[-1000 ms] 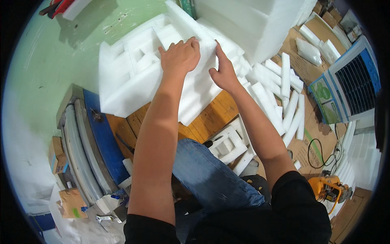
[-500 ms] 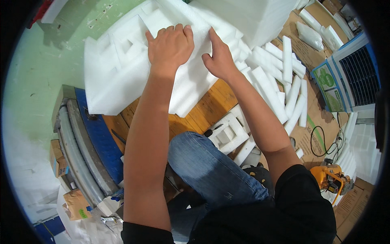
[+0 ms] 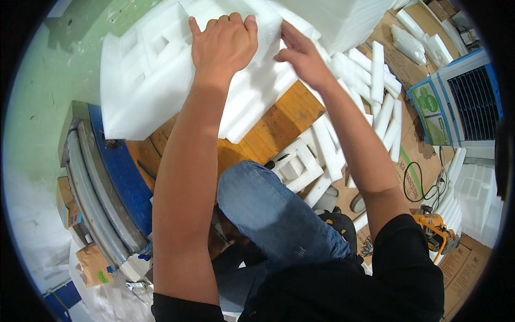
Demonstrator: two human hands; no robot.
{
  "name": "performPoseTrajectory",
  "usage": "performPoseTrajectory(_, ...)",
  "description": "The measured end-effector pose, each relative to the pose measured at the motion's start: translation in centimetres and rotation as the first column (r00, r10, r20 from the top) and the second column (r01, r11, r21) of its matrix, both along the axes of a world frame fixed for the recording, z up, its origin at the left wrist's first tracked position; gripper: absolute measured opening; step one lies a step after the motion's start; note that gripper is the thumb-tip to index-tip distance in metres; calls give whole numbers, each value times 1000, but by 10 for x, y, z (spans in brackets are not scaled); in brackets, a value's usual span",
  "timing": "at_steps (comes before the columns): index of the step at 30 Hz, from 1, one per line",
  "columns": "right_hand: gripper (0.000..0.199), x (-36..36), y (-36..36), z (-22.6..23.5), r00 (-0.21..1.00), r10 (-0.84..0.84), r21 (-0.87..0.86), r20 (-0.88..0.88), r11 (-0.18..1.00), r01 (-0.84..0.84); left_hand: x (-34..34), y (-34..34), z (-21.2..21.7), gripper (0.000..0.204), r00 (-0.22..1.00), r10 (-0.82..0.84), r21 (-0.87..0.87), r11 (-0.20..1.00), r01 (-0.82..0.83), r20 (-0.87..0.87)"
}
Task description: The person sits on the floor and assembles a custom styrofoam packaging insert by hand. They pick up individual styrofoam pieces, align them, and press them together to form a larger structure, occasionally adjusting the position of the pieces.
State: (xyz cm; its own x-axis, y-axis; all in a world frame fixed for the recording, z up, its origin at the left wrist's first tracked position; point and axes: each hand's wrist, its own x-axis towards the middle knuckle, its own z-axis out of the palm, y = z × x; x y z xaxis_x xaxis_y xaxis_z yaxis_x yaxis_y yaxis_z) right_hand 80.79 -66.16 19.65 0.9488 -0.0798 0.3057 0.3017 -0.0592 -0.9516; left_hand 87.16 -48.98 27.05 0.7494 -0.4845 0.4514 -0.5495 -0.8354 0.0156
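A large white foam block with cut-out recesses and stepped edges rests at an angle on a wooden-plank surface ahead of me. My left hand lies back-up on the foam, its fingers bent over a ridge and gripping it. Just to the right, my right hand is against the side of the same block. Its fingers are fairly straight and the thumb stands apart from them; part of the fingers lies in shadow by the foam edge.
White foam strips lie heaped on cardboard at the right. A small foam piece with a square hollow and a dark slim tool sit by my knee. Beyond are a blue-framed box, a black cable and an orange power tool.
My right hand has gone from a pointing index finger to fingers against the foam's side. The left hand stays on the ridge. The whole view has shifted slightly.
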Motion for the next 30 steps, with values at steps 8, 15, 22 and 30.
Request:
performPoseTrajectory(8,110,17,38,-40,978,-195,-299,68,932,206,62,32,-47,38,892,-280,322,932,164,356)
performPoseTrajectory(15,113,-16,54,-28,942,-307,-424,137,841,336,123,45,-59,69,977,-4,59,998,16,-211)
performPoseTrajectory(22,80,-166,132,-84,977,-164,-262,-132,957,125,118,53,-36,66,908,-360,-477,850,225,-214)
performPoseTrajectory(30,66,-271,81,-62,954,158,-131,-255,972,-196,-16,101,4,39,974,-192,-648,728,221,117)
